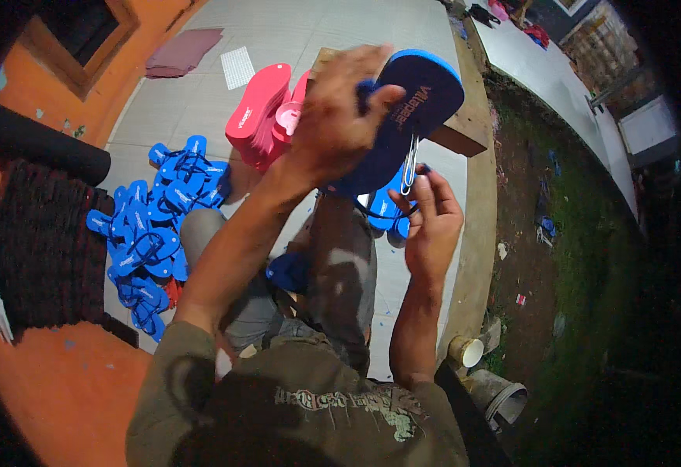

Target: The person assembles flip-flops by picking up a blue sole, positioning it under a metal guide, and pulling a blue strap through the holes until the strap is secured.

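My left hand (336, 117), somewhat blurred, grips a dark blue flip-flop sole (426, 89) by its left side, the thumb on its face. The sole is held up and tilted in front of me. A bent, shiny metal wire hook (410, 165) stands against the sole's lower part; whether it passes through a hole I cannot tell. Just below it, my right hand (435, 222) is closed, its fingers pinched round a thin dark blue strap (379, 214) that loops beneath the sole. More blue flip-flops (388, 206) lie behind this hand.
Pink soles (258, 117) are stacked ahead, beside a wooden block (465, 138). Blue flip-flops (149, 210) heap up on my left, near a dark stack of sheets (40, 241). A white card (237, 68) lies on the floor. Buckets (500, 398) stand at the right edge.
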Demonstrator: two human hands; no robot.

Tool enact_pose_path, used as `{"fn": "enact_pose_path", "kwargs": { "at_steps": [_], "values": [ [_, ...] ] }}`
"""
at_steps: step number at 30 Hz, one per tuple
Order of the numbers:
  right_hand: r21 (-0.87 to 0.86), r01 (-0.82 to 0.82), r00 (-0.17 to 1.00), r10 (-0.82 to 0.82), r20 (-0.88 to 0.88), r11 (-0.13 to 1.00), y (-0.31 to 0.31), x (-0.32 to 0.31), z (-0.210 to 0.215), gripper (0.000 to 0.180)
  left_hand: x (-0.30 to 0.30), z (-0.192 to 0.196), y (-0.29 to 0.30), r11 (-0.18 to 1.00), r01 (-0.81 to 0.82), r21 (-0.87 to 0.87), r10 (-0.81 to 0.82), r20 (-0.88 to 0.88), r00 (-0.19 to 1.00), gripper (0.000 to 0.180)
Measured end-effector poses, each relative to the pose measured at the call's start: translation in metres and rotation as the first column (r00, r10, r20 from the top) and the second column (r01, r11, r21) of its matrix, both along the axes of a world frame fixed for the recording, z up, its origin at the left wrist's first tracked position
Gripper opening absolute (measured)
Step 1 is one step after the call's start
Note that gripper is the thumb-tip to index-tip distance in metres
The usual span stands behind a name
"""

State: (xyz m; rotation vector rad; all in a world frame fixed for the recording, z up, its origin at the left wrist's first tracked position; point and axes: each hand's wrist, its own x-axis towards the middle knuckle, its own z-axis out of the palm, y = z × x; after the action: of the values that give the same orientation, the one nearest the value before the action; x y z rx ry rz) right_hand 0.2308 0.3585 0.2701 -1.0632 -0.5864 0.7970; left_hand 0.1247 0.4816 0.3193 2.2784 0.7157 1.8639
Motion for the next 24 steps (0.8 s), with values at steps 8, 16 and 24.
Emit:
{"fn": "enact_pose_path", "kwargs": {
  "at_steps": [8,16,24],
  "values": [
    [0.187,-0.243,0.953,0.199,0.227,0.952,-0.004,0.001,-0.01,0.026,0.016,0.032,0.002,0.819,0.208,-0.535,-0.303,-0.094,0.948,0.05],
    [0.27,-0.397,0.907,0.331,0.26,0.877,-0.007,0.003,-0.014,0.027,0.021,0.029,0.0,0.74,0.275,-0.614,-0.361,-0.018,0.932,0.045],
    [0.077,-0.62,0.778,0.625,-0.065,0.781,-0.003,0.022,-0.004,0.032,0.021,0.02,0.0,0.806,0.196,-0.558,-0.24,-0.005,0.971,0.053]
  ]
}}
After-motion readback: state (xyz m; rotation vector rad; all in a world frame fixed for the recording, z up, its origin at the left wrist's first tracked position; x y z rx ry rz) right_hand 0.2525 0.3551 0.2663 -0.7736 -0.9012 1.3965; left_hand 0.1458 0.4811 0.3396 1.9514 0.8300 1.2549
